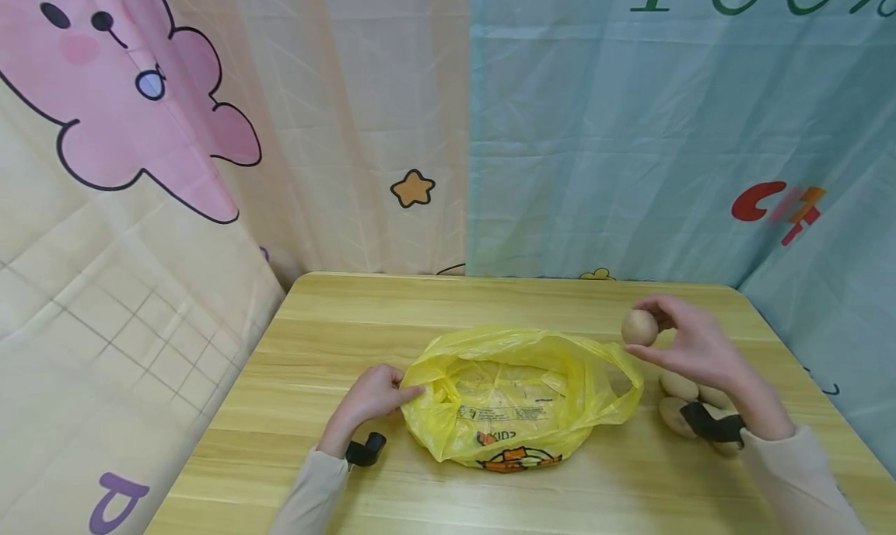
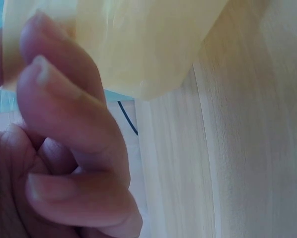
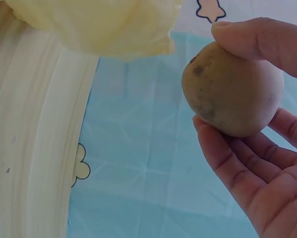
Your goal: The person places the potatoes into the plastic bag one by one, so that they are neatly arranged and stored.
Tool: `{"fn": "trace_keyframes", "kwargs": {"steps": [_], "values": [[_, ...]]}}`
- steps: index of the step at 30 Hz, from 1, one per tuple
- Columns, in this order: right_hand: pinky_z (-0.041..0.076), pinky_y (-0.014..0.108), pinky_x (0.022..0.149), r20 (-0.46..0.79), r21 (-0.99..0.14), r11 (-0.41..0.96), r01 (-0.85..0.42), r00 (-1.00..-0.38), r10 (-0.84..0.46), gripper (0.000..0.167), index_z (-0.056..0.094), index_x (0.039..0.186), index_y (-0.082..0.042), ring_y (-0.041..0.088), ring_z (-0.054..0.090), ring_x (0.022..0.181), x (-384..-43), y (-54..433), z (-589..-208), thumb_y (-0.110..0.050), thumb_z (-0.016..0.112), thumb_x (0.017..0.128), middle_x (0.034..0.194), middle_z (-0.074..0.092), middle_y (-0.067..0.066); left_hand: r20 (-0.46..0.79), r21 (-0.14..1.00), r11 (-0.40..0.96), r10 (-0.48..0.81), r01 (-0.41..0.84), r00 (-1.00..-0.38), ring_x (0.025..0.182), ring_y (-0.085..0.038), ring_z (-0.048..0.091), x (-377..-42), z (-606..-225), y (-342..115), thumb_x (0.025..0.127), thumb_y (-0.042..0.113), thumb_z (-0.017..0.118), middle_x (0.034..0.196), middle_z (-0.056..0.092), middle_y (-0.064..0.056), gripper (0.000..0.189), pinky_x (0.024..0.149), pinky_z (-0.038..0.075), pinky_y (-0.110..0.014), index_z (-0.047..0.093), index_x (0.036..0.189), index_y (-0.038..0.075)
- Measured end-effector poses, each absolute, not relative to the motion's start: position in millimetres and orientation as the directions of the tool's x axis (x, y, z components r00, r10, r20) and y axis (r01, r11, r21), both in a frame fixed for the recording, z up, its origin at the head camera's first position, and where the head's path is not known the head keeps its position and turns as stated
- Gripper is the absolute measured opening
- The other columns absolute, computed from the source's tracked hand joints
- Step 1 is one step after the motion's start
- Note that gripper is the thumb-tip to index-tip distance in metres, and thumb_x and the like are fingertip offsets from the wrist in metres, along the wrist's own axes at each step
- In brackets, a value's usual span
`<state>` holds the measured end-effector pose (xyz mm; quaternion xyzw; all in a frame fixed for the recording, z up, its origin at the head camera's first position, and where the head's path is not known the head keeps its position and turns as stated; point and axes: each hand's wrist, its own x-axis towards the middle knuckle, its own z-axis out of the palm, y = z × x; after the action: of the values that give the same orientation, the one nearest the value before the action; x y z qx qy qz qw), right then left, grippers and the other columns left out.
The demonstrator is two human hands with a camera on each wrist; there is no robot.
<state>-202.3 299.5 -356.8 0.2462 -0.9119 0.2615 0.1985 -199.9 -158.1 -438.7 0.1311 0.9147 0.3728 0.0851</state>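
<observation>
A yellow plastic bag (image 1: 518, 395) lies on the table with its mouth spread wide and dark print on its front. At its left rim, my left hand (image 1: 374, 399) pinches the plastic between thumb and fingers; the left wrist view shows curled fingers (image 2: 79, 114) beside the yellow film. My right hand (image 1: 693, 344) holds a potato (image 1: 640, 327) above the table, just right of the bag's handle loop. In the right wrist view the potato (image 3: 233, 89) is light brown with dark spots, gripped between thumb and fingers. More potatoes (image 1: 677, 389) lie below my right wrist, partly hidden by it.
The wooden table (image 1: 364, 317) ends at a rounded back edge. Printed curtains (image 1: 560, 154) hang behind it and along both sides. A black wrist camera (image 1: 366, 449) sits on the left wrist, and another (image 1: 710, 424) on the right one overlaps the potatoes.
</observation>
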Motion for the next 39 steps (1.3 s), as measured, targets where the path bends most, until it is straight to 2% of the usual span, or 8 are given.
{"fn": "trace_keyframes", "kwargs": {"steps": [5,14,21,31,39], "values": [[0.044,0.016,0.063,0.479,-0.385,0.738,-0.554,-0.803,-0.353,0.055,0.058,0.110,-0.006,0.010,0.059,0.077,-201,292,-354,-0.017,0.089,0.065,0.098,0.062,0.002,-0.063,0.704,0.689,0.299,0.170,-0.952,0.043,-0.009,0.045,-200,-439,-158,0.087,0.034,0.068,0.051,0.054,0.000,0.034,0.043,0.032,-0.024,0.060,0.063,0.012],[0.049,0.024,0.064,0.420,-0.395,0.745,-0.537,-0.827,-0.373,0.052,0.056,0.104,-0.011,0.010,0.059,0.077,-198,279,-348,-0.022,0.089,0.066,0.092,0.059,-0.003,-0.070,0.718,0.676,0.306,0.165,-0.949,0.044,-0.009,0.046,-201,-439,-158,0.088,0.035,0.068,0.051,0.054,0.001,0.034,0.043,0.032,-0.024,0.060,0.064,0.012],[0.050,0.025,0.063,0.422,-0.387,0.723,-0.573,-0.807,-0.413,0.051,0.054,0.099,-0.012,0.008,0.057,0.073,-199,264,-344,-0.017,0.090,0.063,0.085,0.057,-0.006,-0.063,0.716,0.676,0.312,0.175,-0.948,0.043,-0.010,0.048,-201,-439,-159,0.087,0.035,0.068,0.051,0.055,0.001,0.036,0.042,0.031,-0.024,0.058,0.062,0.012],[0.049,0.028,0.062,0.399,-0.425,0.692,-0.583,-0.808,-0.435,0.051,0.053,0.098,-0.014,0.008,0.054,0.072,-205,242,-348,-0.023,0.090,0.064,0.085,0.056,-0.006,-0.061,0.717,0.674,0.315,0.178,-0.947,0.043,-0.009,0.047,-201,-440,-159,0.087,0.035,0.069,0.049,0.053,0.003,0.035,0.042,0.031,-0.024,0.058,0.063,0.012],[0.049,0.028,0.060,0.408,-0.427,0.645,-0.634,-0.772,-0.488,0.050,0.052,0.098,-0.016,0.006,0.053,0.071,-211,223,-355,-0.024,0.089,0.065,0.085,0.055,-0.009,-0.059,0.717,0.673,0.321,0.184,-0.945,0.044,-0.010,0.048,-201,-438,-160,0.088,0.034,0.068,0.052,0.057,-0.001,0.033,0.042,0.032,-0.024,0.060,0.064,0.012]]}}
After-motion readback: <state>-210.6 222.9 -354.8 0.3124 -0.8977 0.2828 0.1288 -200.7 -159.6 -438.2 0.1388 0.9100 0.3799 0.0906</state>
